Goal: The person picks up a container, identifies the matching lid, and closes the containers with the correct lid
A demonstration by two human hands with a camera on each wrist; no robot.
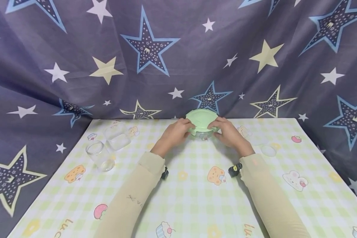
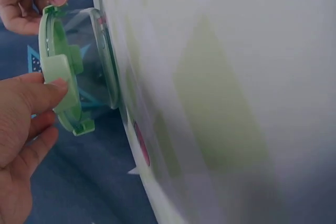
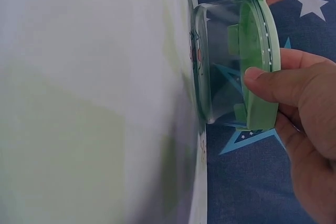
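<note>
A round clear glass food container (image 3: pixel 220 61) with a light green lid (image 1: pixel 201 119) stands upright at the far edge of the table, between both hands. My left hand (image 1: pixel 175 132) pinches the lid's left side, its thumb on a side clip (image 2: pixel 59 74) that sticks out from the glass wall. On the other side, my right hand (image 1: pixel 229 133) grips the lid's edge, thumb (image 3: pixel 265 83) at the front and fingers behind the rim. No contents show through the glass.
To the left lies a clear open jar (image 1: pixel 96 148), with another clear container (image 1: pixel 119 140) just behind it. A faint clear jar (image 1: pixel 268 151) is on the right. A star-patterned curtain (image 1: pixel 178 82) hangs right behind the checked tablecloth (image 1: pixel 184 201).
</note>
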